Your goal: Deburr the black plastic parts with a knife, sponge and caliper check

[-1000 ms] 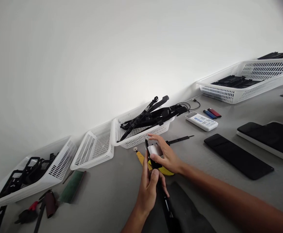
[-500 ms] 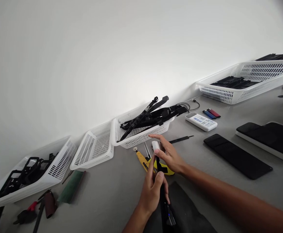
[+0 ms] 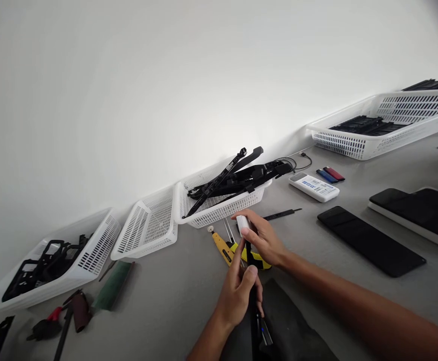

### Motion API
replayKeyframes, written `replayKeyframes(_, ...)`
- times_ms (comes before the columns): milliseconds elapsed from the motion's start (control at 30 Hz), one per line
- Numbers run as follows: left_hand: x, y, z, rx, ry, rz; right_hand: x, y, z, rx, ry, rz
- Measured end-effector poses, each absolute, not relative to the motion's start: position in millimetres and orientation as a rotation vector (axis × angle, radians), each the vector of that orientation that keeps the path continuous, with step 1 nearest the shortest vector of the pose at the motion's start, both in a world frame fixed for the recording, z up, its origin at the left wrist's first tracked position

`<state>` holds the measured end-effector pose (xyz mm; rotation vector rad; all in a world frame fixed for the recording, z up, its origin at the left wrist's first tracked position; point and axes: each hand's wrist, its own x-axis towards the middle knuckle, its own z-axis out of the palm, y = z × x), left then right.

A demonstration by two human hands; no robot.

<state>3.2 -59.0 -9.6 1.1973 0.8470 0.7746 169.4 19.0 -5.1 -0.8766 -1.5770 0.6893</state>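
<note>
On the far left of the surface (image 3: 173, 296) sits a white basket of black frames (image 3: 49, 263), with the red-handled tools (image 3: 58, 321) and a green pad (image 3: 111, 288) in front, then an empty white basket (image 3: 149, 225) and a basket of long black parts (image 3: 222, 195). My left hand (image 3: 237, 296) has its fingers closed around the lower end of a thin black strip (image 3: 251, 281), held upright just above the dark cloth (image 3: 290, 331). My right hand (image 3: 262, 240) pinches a small white piece (image 3: 243, 223) at the strip's top end; I cannot tell whether the two are already joined. A yellow tool (image 3: 237, 253) lies on the surface behind my hands. I judge the fitting to be under way, not finished. Further right lie a white remote (image 3: 312, 186), a dark phone (image 3: 371, 240) and a basket of flat black parts (image 3: 384, 125).
</note>
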Motion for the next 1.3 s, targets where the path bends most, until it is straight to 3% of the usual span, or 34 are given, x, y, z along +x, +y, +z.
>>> replayKeyframes(200, 3.0, -59.2, -10.9, 1.187, 0.859, 0.838, 170.8, 23.8, -9.6, -1.03, -1.542, 0.643)
replayKeyframes(400, 5.0, -56.6, -18.4, 1.287, 0.952, 0.762, 162.0, 12.3, -3.5, -0.688, -1.785, 0.595)
replayKeyframes(600, 3.3, -58.2, -11.3, 1.216, 0.907, 0.876, 167.6, 21.1, -9.2, -0.933, -1.614, 0.688)
replayKeyframes(900, 4.6, -54.3, -14.3, 1.264, 0.986, 0.903, 157.4, 7.5, -3.4, -0.788, -1.675, 0.882)
replayKeyframes(1133, -2.5, -52.1, 1.2, 1.191, 0.886, 1.168, 167.4, 31.1, -15.4, -1.22, -1.522, 0.947)
replayKeyframes(1300, 0.9, -52.3, -1.6, 1.231, 0.939, 0.986, 168.9, 31.1, -8.5, -1.023, -1.205, 0.918)
